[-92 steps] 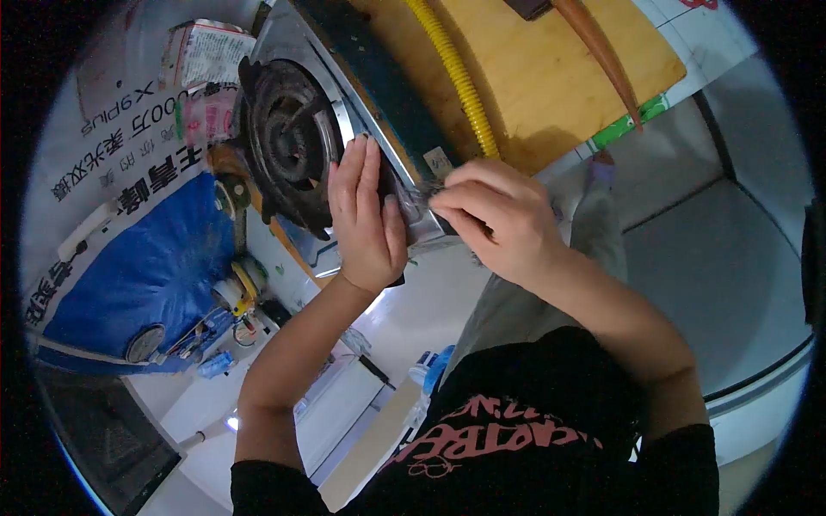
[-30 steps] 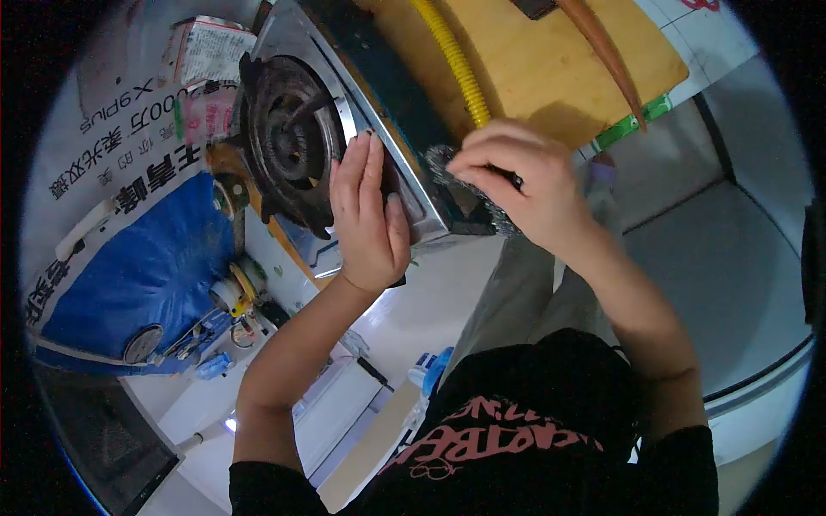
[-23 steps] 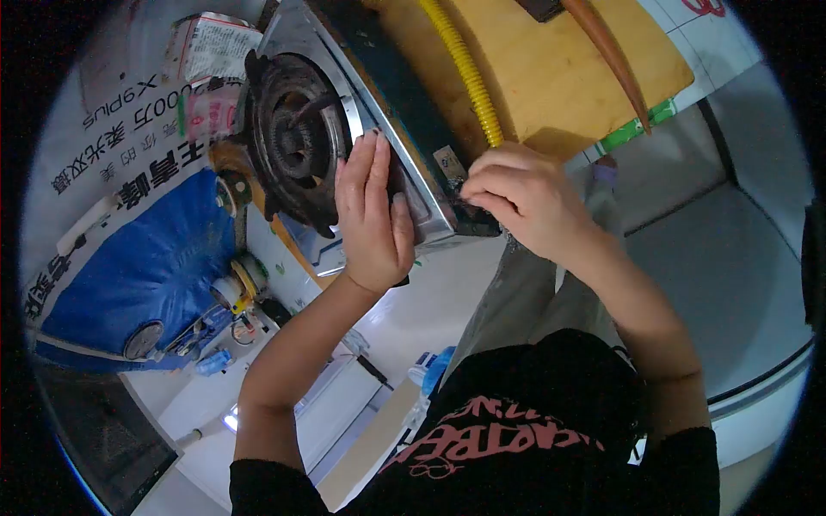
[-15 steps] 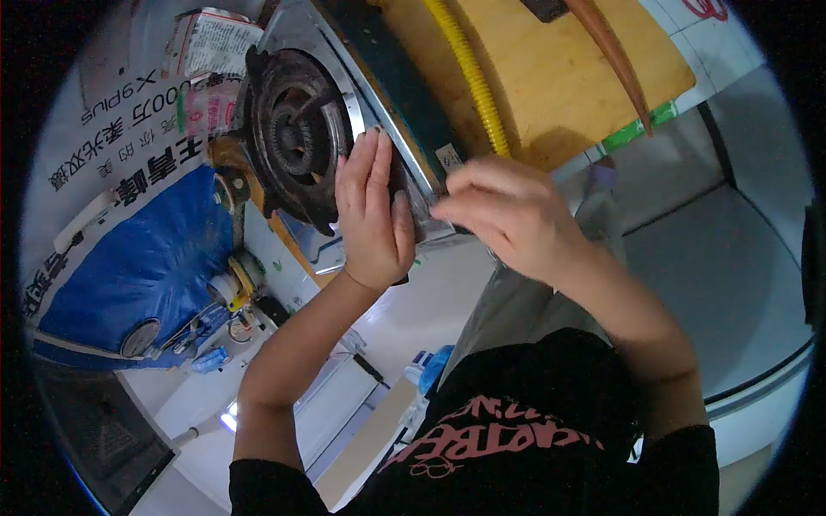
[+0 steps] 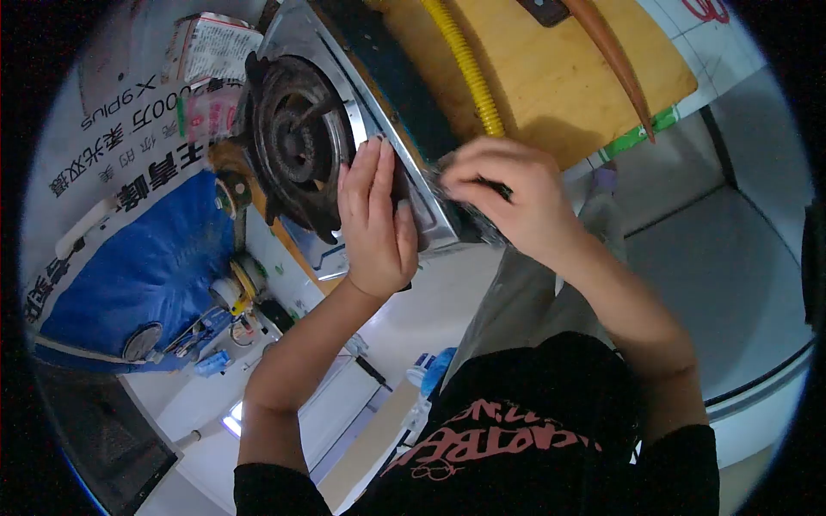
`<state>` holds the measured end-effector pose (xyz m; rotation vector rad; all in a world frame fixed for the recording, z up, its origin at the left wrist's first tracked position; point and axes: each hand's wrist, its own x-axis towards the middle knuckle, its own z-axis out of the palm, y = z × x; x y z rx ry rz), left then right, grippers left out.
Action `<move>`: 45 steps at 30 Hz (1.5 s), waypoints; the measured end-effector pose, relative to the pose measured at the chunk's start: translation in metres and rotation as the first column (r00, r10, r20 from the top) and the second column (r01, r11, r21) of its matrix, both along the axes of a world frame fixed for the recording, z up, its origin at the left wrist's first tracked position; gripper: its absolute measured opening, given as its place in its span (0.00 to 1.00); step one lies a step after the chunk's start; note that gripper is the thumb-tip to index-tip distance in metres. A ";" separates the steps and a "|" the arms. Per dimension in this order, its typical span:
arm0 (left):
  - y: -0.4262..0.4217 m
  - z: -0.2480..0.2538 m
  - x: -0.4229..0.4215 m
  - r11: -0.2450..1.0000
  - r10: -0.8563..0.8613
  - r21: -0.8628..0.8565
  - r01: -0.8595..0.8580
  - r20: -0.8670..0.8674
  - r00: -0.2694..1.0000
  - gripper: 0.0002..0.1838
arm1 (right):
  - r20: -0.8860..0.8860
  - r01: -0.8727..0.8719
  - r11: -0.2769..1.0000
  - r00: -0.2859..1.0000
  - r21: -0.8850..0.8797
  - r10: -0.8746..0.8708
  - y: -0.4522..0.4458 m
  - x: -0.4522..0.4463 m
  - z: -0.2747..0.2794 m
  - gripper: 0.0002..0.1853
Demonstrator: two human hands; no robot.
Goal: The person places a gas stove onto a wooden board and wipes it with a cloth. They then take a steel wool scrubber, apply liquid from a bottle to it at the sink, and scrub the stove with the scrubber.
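Much of the left of the frame is being taken up by a glossy white sheet with black characters and a large blue area (image 5: pixel 129 297), and a white packet with small print and red edging (image 5: pixel 222 50) is being seen at the upper left. Beside these, a silver metal gas stove (image 5: pixel 434 225) is slanting from the upper centre down toward the middle, and a round, blackened burner with a pronged iron grate (image 5: pixel 301 159) is resting on it.

Across the upper right, a broad yellow-tan board (image 5: pixel 559 103) is being partly covered by a yellow ribbed hose (image 5: pixel 465 64) and a long, brown, tapering object (image 5: pixel 615 64). Between board and stove, a dark green strip (image 5: pixel 387 73) is running.

At the centre of the frame, the stove's metal edge is being touched by the left hand (image 5: pixel 375 228), just beside the grate; its fingers are being held straight and close together, the grip released.

Just right of it, a silver-grey, wiry metal scrubber (image 5: pixel 486 228) is being grasped in the curled fingers of the right hand (image 5: pixel 520 193), at the stove's near corner. Its strands are showing below the fingers, while the rest is being hidden; whether the stove is being touched by it cannot be told.
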<state>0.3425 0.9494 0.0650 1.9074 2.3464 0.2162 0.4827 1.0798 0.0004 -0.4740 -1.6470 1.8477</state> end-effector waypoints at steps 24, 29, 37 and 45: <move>0.005 0.008 0.003 0.997 0.051 -0.063 -0.047 0.062 0.997 0.35 | 0.099 0.019 0.987 0.995 -0.161 -0.003 0.034 -0.042 0.005 0.05; 0.004 0.010 0.002 0.996 0.061 -0.066 -0.056 0.085 0.994 0.35 | 0.037 0.147 0.982 0.989 -0.117 -0.144 0.059 -0.068 0.012 0.06; 0.003 0.008 0.001 0.995 0.071 -0.073 -0.065 0.083 0.994 0.34 | 0.072 -0.020 0.999 0.997 -0.028 0.022 0.045 -0.064 0.014 0.04; 0.004 0.013 0.002 0.991 0.080 -0.114 -0.069 0.095 0.992 0.34 | 0.105 -0.018 0.989 0.994 -0.149 0.034 0.069 -0.100 0.015 0.04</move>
